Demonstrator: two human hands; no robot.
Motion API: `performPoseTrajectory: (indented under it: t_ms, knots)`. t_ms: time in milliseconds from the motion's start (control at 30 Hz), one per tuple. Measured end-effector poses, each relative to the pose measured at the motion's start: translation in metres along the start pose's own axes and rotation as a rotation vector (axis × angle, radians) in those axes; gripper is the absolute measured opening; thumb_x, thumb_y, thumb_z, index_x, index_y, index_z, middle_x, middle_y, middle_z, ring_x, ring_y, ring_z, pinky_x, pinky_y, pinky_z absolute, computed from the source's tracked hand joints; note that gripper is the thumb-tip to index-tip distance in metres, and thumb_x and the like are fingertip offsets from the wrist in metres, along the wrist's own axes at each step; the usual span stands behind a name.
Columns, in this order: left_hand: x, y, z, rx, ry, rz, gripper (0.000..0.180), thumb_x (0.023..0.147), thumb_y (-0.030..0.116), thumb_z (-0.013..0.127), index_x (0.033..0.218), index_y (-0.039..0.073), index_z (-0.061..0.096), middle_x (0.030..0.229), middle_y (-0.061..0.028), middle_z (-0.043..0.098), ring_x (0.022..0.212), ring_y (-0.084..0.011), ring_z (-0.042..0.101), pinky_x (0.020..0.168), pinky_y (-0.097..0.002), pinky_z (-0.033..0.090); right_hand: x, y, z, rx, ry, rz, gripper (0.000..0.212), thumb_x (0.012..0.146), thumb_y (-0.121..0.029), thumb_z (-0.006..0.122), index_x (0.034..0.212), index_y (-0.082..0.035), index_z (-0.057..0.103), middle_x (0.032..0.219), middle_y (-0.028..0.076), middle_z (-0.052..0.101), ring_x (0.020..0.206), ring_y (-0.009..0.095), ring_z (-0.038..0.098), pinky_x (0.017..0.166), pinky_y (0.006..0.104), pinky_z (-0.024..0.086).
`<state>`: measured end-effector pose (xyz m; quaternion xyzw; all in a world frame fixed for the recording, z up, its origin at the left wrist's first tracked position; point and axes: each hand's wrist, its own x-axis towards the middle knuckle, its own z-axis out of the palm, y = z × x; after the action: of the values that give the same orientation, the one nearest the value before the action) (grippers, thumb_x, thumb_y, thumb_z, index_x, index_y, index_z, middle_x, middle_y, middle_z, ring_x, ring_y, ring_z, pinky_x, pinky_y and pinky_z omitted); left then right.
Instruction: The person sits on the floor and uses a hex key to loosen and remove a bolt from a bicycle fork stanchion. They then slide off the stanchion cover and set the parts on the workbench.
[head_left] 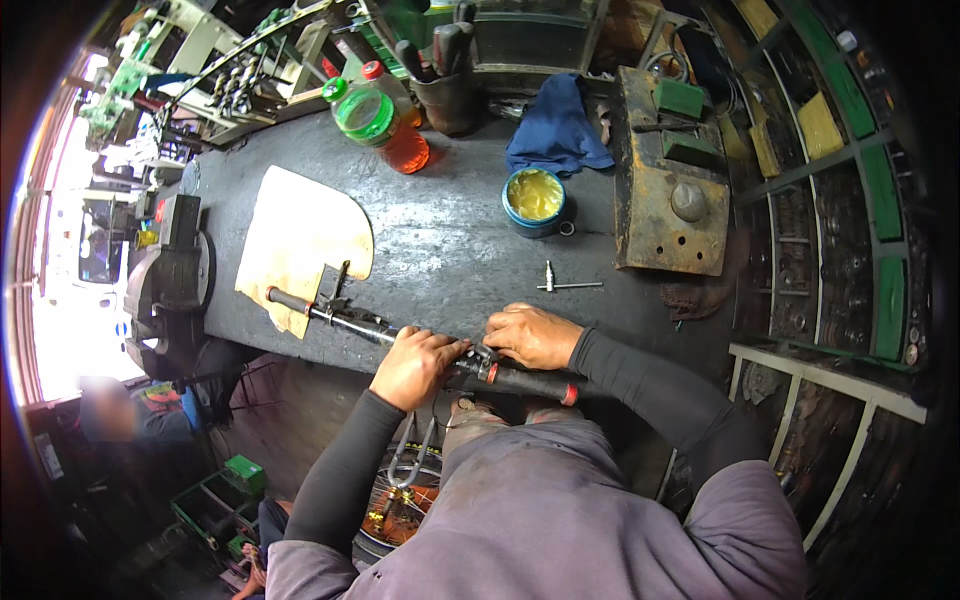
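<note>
"What are your fingers doing?"

"My left hand (420, 362) is wrapped over the handlebar (357, 328), I think to stop it rolling. My right hand (533, 337) has its fingers bunched together by a black clamp (484, 354) on the bar. The tips are hidden, so I can't tell if they pinch anything."

"Where's the handlebar?"

"It lies slanted along the front edge of the bench (440, 235), by my tummy. Maybe that's so both hands reach it. The near grip (530, 382) has red rings. The far grip (290, 301) is over a pale sheet (305, 225), which may save it from scratches."

"And farther off?"

"A little T-shaped tool (551, 286) lies past my right hand, perhaps so it's easy to grab. Behind it is an open tub (535, 197) of yellow stuff, grease I'd guess. The blue cloth (560, 130) is just behind that, maybe for messy fingers. The bottles (368, 118) stand well back, probably so my elbows don't bump them."
</note>
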<state>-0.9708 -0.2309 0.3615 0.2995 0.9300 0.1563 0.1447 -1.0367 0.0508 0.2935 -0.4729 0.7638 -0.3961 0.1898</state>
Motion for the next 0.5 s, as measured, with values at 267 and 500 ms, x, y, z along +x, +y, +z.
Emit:
performPoseTrajectory:
  t_ms: [267, 500]
  knots:
    - [0.025, -0.005, -0.011, -0.024, -0.107, -0.057, 0.042, 0.095, 0.029, 0.082, 0.135, 0.016, 0.08, 0.118, -0.0054, 0.08, 0.114, -0.0272, 0.074, 0.101, -0.0436, 0.05, -0.004, 0.007, -0.01, 0.195, -0.053, 0.188, 0.032, 0.094, -0.003, 0.074, 0.125, -0.001, 0.078, 0.121, 0.017, 0.075, 0.119, 0.039, 0.07, 0.106, 0.0476, 0.056]
    - [0.017, -0.001, -0.007, -0.009, -0.1, -0.051, 0.044, 0.095, 0.029, 0.083, 0.137, 0.017, 0.079, 0.121, -0.0042, 0.081, 0.115, -0.0256, 0.073, 0.101, -0.042, 0.049, -0.001, 0.011, 0.005, 0.194, 0.0, 0.1, 0.033, 0.091, 0.0, 0.074, 0.123, 0.0, 0.078, 0.118, 0.018, 0.077, 0.112, 0.041, 0.074, 0.099, 0.0454, 0.06]
